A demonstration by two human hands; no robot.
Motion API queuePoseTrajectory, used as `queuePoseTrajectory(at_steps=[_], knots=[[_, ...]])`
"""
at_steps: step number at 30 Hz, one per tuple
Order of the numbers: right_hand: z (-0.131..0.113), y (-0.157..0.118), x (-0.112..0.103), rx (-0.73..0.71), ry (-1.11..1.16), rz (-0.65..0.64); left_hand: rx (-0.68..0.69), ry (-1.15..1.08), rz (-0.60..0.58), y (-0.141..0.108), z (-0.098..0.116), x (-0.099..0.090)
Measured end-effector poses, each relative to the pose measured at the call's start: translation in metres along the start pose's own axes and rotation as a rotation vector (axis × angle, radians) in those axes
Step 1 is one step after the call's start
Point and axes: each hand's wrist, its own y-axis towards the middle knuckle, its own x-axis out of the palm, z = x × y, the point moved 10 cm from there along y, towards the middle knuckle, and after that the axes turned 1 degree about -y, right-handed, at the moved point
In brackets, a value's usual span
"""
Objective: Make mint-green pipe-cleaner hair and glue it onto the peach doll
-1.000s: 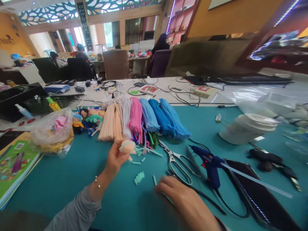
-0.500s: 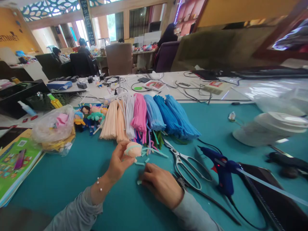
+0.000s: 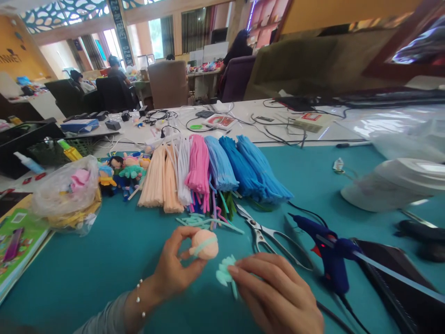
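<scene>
Between thumb and fingers, my left hand [image 3: 177, 264] grips a peach doll head [image 3: 208, 246], a round ball with a mint-green strip around it. To its right, my right hand [image 3: 274, 290] pinches a mint-green fringed piece [image 3: 225, 270] made of several short pipe-cleaner lengths, one of them pointing down. The two held things are apart, a small gap between them. Just beyond my hands, loose mint-green pipe cleaner pieces [image 3: 198, 220] lie on the green mat [image 3: 139, 250].
Bundles of pipe cleaners [image 3: 198, 167] lie across the mat's far side. Scissors [image 3: 264, 232] and a blue hot glue gun [image 3: 323, 250] with its cord are at right. A plastic bag [image 3: 66, 195] and small dolls [image 3: 128, 167] sit at left. People sit farther back.
My right hand has risen from the mat, now holding the mint-green fringed piece. My left hand has come lower and nearer with the doll head, which has turned.
</scene>
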Motion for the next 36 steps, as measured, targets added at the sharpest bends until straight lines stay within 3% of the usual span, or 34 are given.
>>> queuePoseTrajectory(at_steps=[7,16,23,28,36], knots=[[-0.005,0.001,0.003,-0.012,-0.17,-0.047,0.043,0.158,-0.004,-0.009,0.004,0.001],[-0.005,0.005,0.005,0.004,-0.181,-0.071,0.017,0.166,-0.079,-0.012,-0.001,0.004],[-0.002,0.005,0.006,0.022,-0.183,-0.079,0.016,0.193,-0.044,-0.011,0.0,0.002],[0.0,-0.003,0.008,0.025,-0.181,-0.013,0.049,0.191,-0.049,-0.012,0.004,0.004],[0.0,-0.008,0.013,0.019,-0.167,-0.028,0.145,0.291,-0.043,-0.011,0.014,0.006]])
